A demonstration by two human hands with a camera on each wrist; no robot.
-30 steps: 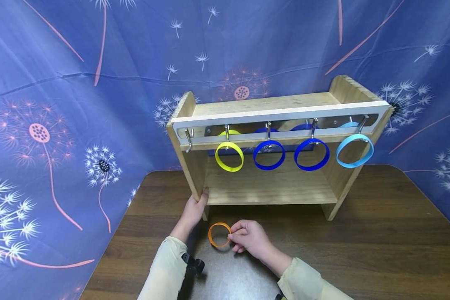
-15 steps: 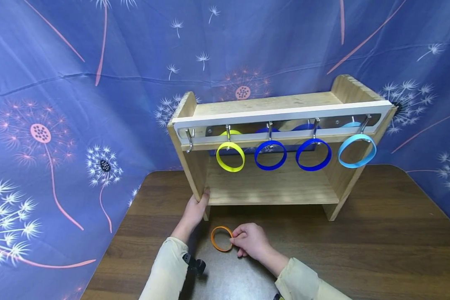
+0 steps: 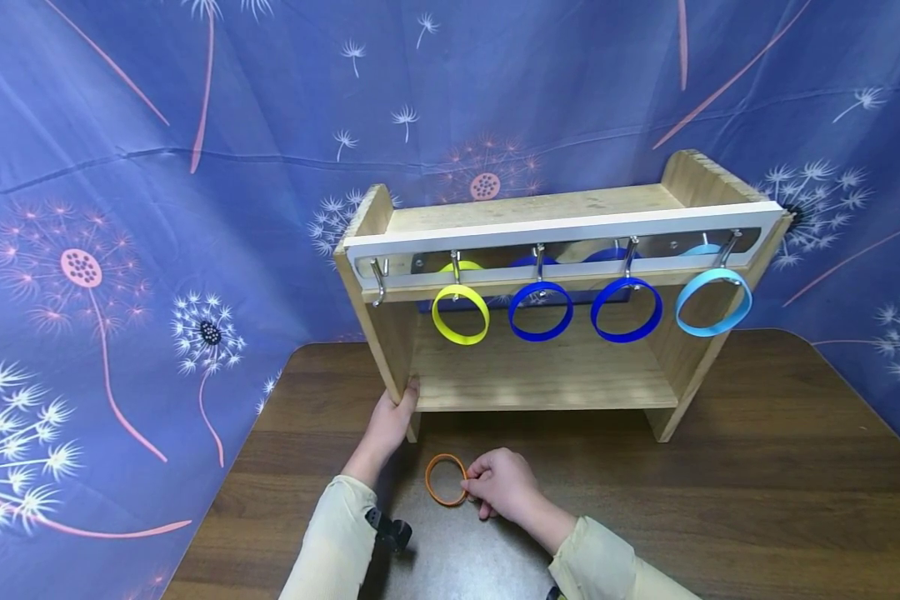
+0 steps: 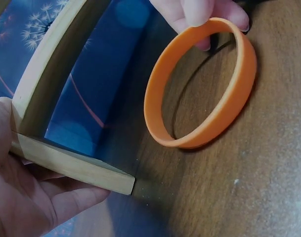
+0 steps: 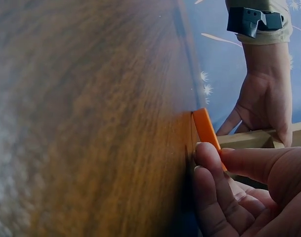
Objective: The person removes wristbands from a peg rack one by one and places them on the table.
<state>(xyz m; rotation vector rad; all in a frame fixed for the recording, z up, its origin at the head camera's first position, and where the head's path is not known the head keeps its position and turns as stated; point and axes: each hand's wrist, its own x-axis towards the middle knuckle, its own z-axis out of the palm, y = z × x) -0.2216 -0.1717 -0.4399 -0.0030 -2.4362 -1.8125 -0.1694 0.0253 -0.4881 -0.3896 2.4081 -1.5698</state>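
My right hand [image 3: 505,485] pinches the right edge of an orange wristband [image 3: 428,481] between thumb and fingertips, close over the table in front of the rack. In the left wrist view the orange band [image 4: 155,101] is a tilted open loop. My left hand [image 3: 387,427] grips the lower left side panel of the wooden rack [image 3: 547,367], thumb on the inner side. From the rack's front hooks hang a yellow band [image 3: 461,337], two dark blue bands [image 3: 541,335] [image 3: 627,336] and a light blue band [image 3: 712,328]. The leftmost hook [image 3: 378,282] carries no band.
The rack stands on a dark wooden table [image 3: 780,467] against a blue dandelion-print cloth [image 3: 255,92]. A white-framed strip [image 3: 570,226] runs along the rack's front. A black camera mount [image 3: 387,528] sits on my left wrist.
My right hand and the orange wristband have shifted slightly right and toward me. The left hand keeps its grip on the rack, and the hanging bands stay in place.
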